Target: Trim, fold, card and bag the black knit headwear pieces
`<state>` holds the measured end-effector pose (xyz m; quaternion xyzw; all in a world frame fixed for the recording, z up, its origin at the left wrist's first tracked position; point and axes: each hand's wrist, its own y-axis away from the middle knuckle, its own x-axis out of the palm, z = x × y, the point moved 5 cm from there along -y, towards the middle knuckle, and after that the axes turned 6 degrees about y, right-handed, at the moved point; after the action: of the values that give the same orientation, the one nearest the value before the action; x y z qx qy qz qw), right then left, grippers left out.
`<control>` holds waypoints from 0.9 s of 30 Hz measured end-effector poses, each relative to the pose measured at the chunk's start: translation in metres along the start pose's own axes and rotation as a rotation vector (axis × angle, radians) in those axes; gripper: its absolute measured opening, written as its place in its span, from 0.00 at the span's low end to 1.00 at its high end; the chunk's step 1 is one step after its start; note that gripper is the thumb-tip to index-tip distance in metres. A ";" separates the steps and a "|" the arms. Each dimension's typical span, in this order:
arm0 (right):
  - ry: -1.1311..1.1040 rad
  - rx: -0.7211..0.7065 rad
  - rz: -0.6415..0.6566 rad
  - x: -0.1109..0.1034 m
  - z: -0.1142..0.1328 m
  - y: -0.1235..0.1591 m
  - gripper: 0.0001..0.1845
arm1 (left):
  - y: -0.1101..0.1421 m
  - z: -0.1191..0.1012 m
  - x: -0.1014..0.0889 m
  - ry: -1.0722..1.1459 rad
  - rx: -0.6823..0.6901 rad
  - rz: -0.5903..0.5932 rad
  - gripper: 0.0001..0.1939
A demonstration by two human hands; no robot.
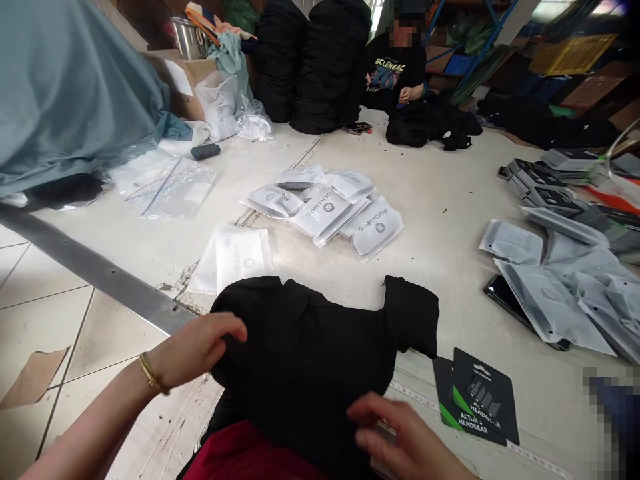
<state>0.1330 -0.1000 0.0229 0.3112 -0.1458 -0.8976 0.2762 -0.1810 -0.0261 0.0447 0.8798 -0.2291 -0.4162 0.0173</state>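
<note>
A black cloth garment lies spread over my lap and the table's near edge, with a folded black piece at its upper right. My left hand is at the garment's left edge, thumb and fingers apart. Over the lower right of the garment is my right hand, its fingers bent and slightly blurred. Something greyish shows under its palm, too hidden to name. Two black headgear cards overlap on the table to the right. Just beyond the garment lies a white printed pouch.
Several packed pouches are piled mid-table; more pouches lie at right, partly over a phone. Clear plastic bags lie at left. A person sits at the far side near tall black fabric stacks. A tape measure runs along the table.
</note>
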 end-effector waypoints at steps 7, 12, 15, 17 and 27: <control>0.151 -0.086 -0.575 -0.027 -0.011 -0.070 0.14 | -0.076 -0.035 0.038 0.138 -0.017 -0.308 0.20; 0.501 -0.226 -0.654 -0.011 -0.013 -0.104 0.15 | -0.112 -0.024 0.067 0.288 -0.042 -0.198 0.12; 0.612 -0.211 -0.682 -0.007 -0.015 -0.111 0.15 | -0.111 -0.017 0.060 0.449 -0.034 -0.095 0.15; 0.631 -0.212 -0.688 -0.006 -0.016 -0.112 0.15 | -0.105 -0.017 0.054 0.547 -0.019 -0.040 0.18; 0.230 -0.225 -0.771 -0.008 0.019 -0.086 0.10 | -0.089 -0.035 0.051 1.017 0.037 0.043 0.16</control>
<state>0.0912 -0.0244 0.0041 0.4092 0.1121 -0.9049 -0.0333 -0.0930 0.0265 0.0112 0.9663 -0.2169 0.0693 0.1197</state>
